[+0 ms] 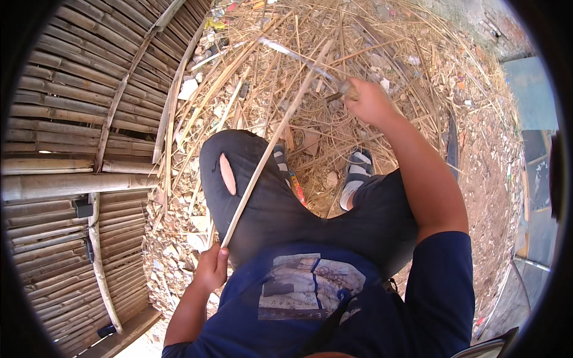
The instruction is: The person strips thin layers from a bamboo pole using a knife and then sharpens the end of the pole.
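A long, pale bamboo strip [263, 158] slants across my left knee, away from me and to the right. Its near end is in my left hand [211, 268], which is closed with the thumb along the strip. My right hand [371, 102] is wrapped round the handle of a long-bladed knife [289, 52], out beyond my feet. The blade points to the far left and crosses the strip close to its far end. Whether the edge touches the strip, I cannot tell. My right fingers partly hide the handle.
Bamboo slats form a wall [71, 116] at the left. Split bamboo scraps [262, 89] and shavings litter the ground around my sandalled feet [358, 170]. A white fragment [188, 89] lies near the wall. At the right are bare earth [486, 197] and a bluish panel [531, 95].
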Tool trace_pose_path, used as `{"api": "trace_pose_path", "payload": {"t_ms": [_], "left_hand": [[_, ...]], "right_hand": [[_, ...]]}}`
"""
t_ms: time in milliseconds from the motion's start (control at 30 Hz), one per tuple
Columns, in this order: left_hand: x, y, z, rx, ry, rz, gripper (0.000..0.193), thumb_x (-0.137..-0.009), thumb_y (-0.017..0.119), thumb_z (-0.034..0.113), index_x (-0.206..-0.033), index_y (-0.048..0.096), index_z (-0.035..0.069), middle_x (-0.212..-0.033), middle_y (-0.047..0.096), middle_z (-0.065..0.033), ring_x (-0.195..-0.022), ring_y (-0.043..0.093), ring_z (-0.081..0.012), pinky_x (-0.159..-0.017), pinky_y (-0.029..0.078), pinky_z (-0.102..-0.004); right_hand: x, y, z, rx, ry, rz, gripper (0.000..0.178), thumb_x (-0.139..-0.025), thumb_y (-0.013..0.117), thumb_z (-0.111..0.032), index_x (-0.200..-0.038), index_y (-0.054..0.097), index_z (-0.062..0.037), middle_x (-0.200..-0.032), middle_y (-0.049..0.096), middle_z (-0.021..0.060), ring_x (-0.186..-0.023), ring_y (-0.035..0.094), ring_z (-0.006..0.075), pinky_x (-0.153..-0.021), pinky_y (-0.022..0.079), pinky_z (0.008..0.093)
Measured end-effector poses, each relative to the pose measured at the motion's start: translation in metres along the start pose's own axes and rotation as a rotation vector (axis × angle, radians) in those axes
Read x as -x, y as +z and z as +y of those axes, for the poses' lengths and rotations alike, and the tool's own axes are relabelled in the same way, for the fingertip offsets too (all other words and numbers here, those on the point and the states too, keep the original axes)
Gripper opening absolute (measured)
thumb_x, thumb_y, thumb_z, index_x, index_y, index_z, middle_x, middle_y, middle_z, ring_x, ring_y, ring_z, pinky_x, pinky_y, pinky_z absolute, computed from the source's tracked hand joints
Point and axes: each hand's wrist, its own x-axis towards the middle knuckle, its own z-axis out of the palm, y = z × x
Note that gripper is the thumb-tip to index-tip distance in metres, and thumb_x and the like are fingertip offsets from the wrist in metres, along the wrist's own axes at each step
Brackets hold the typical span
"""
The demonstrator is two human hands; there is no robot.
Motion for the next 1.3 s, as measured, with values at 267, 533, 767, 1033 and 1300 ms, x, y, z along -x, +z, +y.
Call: {"api": "trace_pose_path", "payload": {"t_ms": [267, 533, 767, 1033, 1300], "left_hand": [[0.005, -0.003, -0.012, 0.155, -0.024, -0.082, 0.049, -0.108, 0.042, 0.041, -0.084, 0.052, 0.0, -0.06, 0.053, -0.0165, -0.054, 0.055, -0.0297, -0.054, 0.043, -0.0405], [-0.001, 0.003, -0.008, -0.046, 0.052, 0.098, 0.049, -0.106, 0.045, 0.04, -0.079, 0.047, 0.0, -0.059, 0.052, -0.0195, -0.053, 0.052, -0.036, -0.054, 0.042, -0.0426], [0.005, 0.001, -0.019, 0.154, -0.051, -0.034, 0.05, -0.108, 0.042, 0.042, -0.08, 0.048, 0.001, -0.058, 0.049, -0.0145, -0.053, 0.046, -0.0248, -0.054, 0.041, -0.0394], [-0.003, 0.0, -0.023, 0.086, -0.048, -0.035, 0.052, -0.108, 0.041, 0.043, -0.079, 0.051, 0.001, -0.058, 0.051, -0.0105, -0.055, 0.049, -0.0199, -0.055, 0.042, -0.0375], [0.005, -0.003, -0.014, 0.118, -0.07, -0.029, 0.052, -0.108, 0.042, 0.043, -0.079, 0.05, 0.001, -0.058, 0.051, -0.0105, -0.054, 0.049, -0.0205, -0.054, 0.041, -0.0377]], "right_hand": [[0.028, 0.009, -0.079, 0.184, -0.339, -0.209, 0.027, -0.079, 0.071, -0.02, -0.102, 0.062, -0.0104, -0.082, 0.069, 0.0163, -0.078, 0.068, 0.0387, -0.069, 0.054, 0.0495], [0.0, -0.007, -0.016, -0.07, 0.058, 0.07, 0.031, -0.08, 0.072, -0.023, -0.106, 0.064, -0.0077, -0.091, 0.072, 0.0176, -0.084, 0.07, 0.0384, -0.076, 0.055, 0.0498], [0.021, 0.0, -0.067, 0.153, -0.319, -0.116, 0.031, -0.079, 0.073, -0.021, -0.105, 0.062, -0.0098, -0.079, 0.068, 0.0151, -0.073, 0.068, 0.0381, -0.067, 0.054, 0.048], [0.015, 0.007, -0.051, -0.01, -0.22, -0.147, 0.032, -0.079, 0.073, -0.02, -0.106, 0.064, -0.0062, -0.081, 0.069, 0.0177, -0.074, 0.069, 0.0381, -0.067, 0.054, 0.0461], [0.016, 0.002, -0.058, 0.109, -0.211, -0.151, 0.029, -0.081, 0.073, -0.021, -0.105, 0.063, -0.0077, -0.08, 0.069, 0.0164, -0.072, 0.069, 0.0345, -0.067, 0.056, 0.0436]]}}
